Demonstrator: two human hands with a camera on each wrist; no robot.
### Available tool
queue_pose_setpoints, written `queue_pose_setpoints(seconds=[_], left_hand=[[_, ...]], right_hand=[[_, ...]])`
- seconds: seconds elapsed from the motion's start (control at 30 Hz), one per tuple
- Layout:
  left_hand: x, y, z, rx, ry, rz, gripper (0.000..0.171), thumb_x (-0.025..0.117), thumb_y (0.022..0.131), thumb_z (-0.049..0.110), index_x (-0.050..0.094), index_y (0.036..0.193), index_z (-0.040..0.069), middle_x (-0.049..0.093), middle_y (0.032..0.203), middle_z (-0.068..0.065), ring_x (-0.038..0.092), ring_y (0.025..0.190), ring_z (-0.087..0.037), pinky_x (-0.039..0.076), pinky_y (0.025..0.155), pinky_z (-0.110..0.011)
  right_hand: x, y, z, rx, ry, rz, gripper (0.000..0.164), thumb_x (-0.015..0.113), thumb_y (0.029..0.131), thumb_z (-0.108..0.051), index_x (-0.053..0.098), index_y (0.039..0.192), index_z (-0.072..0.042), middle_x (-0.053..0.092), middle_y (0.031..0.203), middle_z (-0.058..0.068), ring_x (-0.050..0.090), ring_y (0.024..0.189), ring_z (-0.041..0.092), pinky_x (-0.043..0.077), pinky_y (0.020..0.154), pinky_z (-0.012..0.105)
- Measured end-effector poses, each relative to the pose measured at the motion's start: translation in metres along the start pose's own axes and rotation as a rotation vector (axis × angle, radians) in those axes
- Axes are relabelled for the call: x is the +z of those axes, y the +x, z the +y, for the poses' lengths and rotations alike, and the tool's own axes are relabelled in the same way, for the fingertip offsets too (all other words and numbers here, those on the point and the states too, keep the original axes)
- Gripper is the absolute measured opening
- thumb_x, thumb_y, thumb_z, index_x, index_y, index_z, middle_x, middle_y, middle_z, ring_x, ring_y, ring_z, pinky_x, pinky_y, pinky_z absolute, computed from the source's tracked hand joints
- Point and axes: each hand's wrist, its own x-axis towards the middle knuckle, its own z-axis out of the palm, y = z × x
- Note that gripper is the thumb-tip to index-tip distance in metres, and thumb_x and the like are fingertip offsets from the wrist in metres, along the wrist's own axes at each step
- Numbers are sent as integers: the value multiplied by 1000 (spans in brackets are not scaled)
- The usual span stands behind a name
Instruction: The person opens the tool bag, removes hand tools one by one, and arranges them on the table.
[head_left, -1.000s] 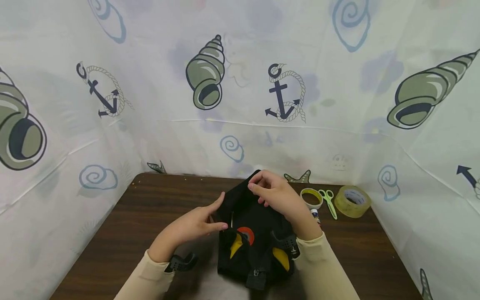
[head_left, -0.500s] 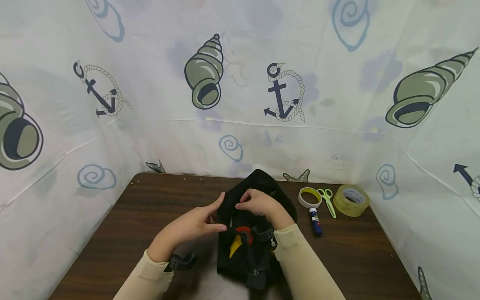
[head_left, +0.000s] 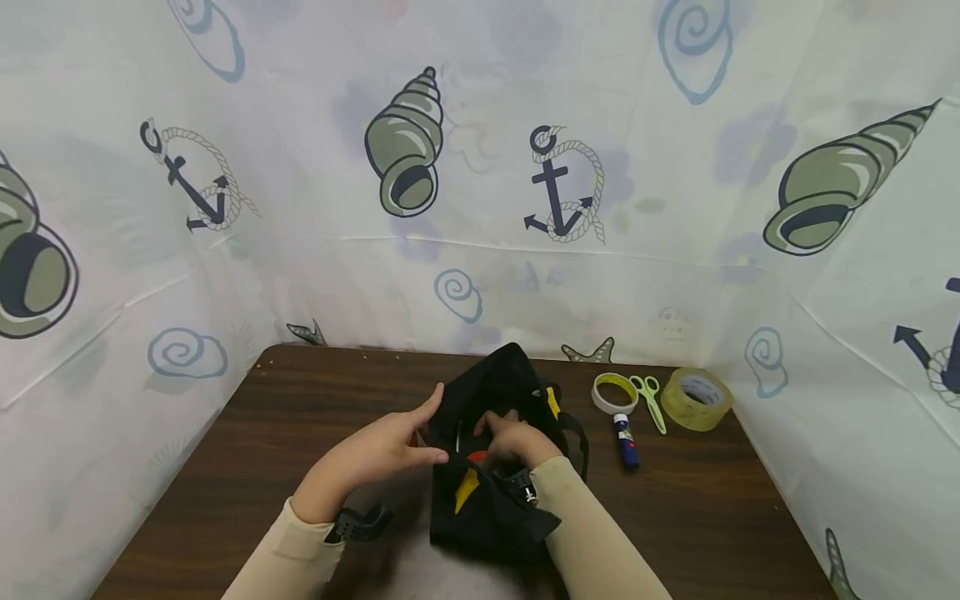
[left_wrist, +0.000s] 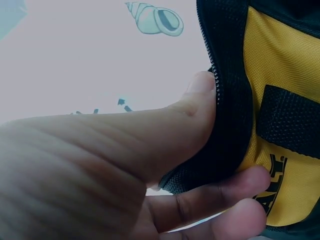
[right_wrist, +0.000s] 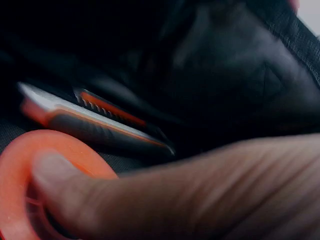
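A black tool bag [head_left: 468, 529] with yellow panels stands unzipped on the table. My left hand [head_left: 375, 454] grips its left side at the mouth; in the left wrist view the thumb lies against the zip edge [left_wrist: 227, 90], with fingertips by the yellow panel [left_wrist: 285, 55]. My right hand [head_left: 517, 439] reaches down inside the bag. There, in the right wrist view, its thumb overlaps an orange ring, like a tape roll [right_wrist: 30, 147]; its fingers are hidden, so I cannot tell whether they hold the ring. A grey-and-orange utility knife [right_wrist: 95, 127] lies beside it.
Right of the bag lie a yellow-lined tape roll [head_left: 615, 393], light-green scissors [head_left: 651, 404], a blue glue stick [head_left: 626, 442] and a wide clear tape roll [head_left: 696, 400]. A patterned cloth [head_left: 337, 150] surrounds the brown table [head_left: 300, 417].
My right hand has left the bag's raised far flap and moved down and left into the opening. A strap and yellow patch now show on the bag's right. The left hand keeps its place.
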Motion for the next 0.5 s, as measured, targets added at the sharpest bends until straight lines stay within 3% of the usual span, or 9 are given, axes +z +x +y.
queue_pose_setpoints(seconds=[0.1,0.27,0.5], left_hand=[[0,0,-1,-6,1,1,108,77,102,46,1,177,29,73,102,3,67,95,-12,55,78,-35],[1,0,-3,-11,4,-3,108,77,102,46,1,177,28,73,102,4,68,96,-12,55,79,-34],[2,3,-4,-30,18,8,109,76,101,50,0,177,32,73,103,6,68,96,-11,56,79,-35]], right_hand=[[5,8,5,18,-1,12,54,89,85,0,60,127,-20,36,145,29,57,94,39,51,76,44],[3,10,7,0,-69,-18,54,92,86,-6,60,127,-22,39,140,27,56,97,39,50,81,46],[-1,7,10,-38,-116,-33,49,86,91,-3,60,127,-24,37,139,25,55,98,38,50,85,47]])
